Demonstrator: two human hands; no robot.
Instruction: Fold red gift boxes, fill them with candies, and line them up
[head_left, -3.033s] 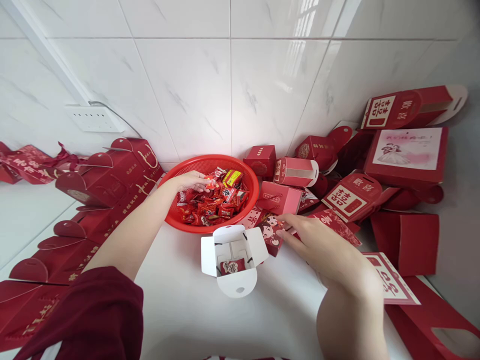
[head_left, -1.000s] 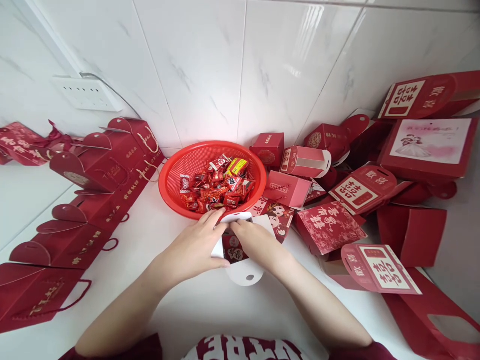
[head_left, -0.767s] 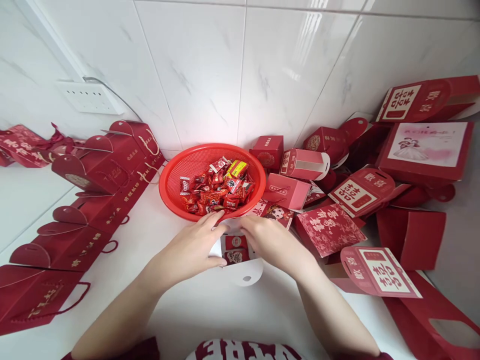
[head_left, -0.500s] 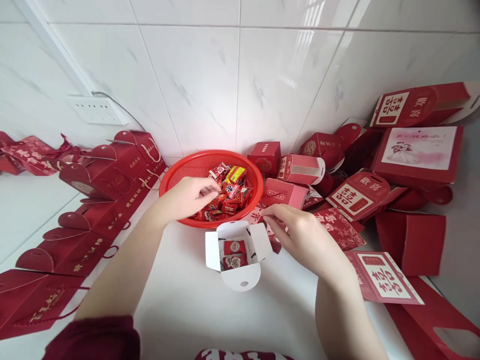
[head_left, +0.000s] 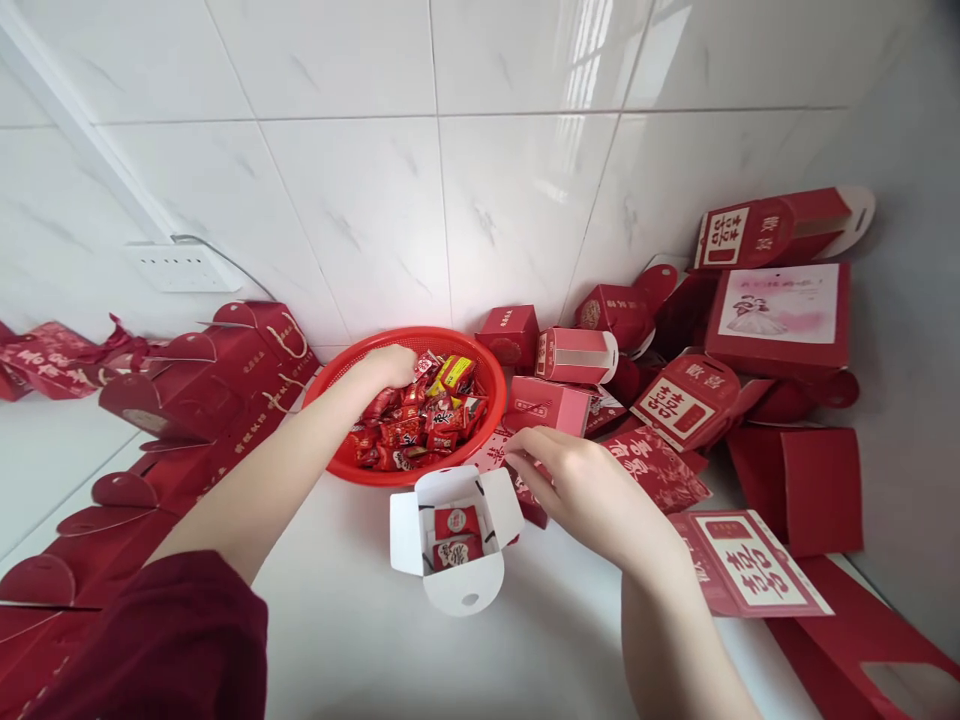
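My left hand reaches into a red plastic basket of small wrapped candies. Its fingers bend down behind the hand, near a red-and-white packet, and are mostly hidden, so I cannot tell whether they grip anything. Just in front of the basket stands an open paper box, white inside, its flaps spread. Two red packets show inside it. My right hand hovers beside the box's right flap, thumb and forefinger slightly apart at the tips, with nothing visible between them.
Red gift boxes with rope handles line the left side. Many red boxes and a flat printed carton crowd the right. A tiled wall rises behind, with a power socket strip at left.
My left hand has moved from above the candies to the far left part of the basket, lowering into it. My right hand stays near the box. The whole view has shifted slightly.
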